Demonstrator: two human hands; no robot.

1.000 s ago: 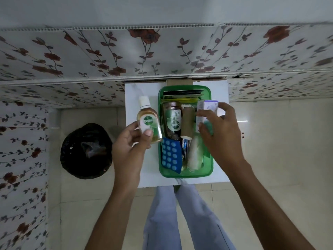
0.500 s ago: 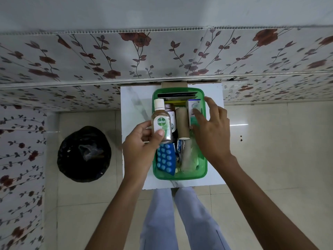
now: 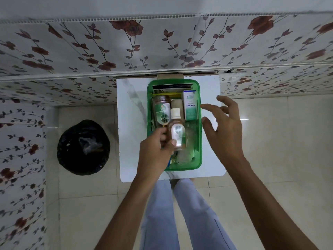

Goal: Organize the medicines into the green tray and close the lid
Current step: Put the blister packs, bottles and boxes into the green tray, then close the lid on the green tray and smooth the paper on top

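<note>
Floral wall panels (image 3: 126, 47) back a small white table (image 3: 129, 127), with a black bin (image 3: 82, 147) on the floor to its left. On the table sits the green tray (image 3: 198, 141), holding a large brown bottle (image 3: 161, 110) and a white Optibex box (image 3: 190, 105). Above the tray, the left hand (image 3: 155, 156) pinches a small white-capped bottle (image 3: 176, 134). Just right of the tray, the right hand (image 3: 223, 127) hovers, fingers spread, holding nothing.
</note>
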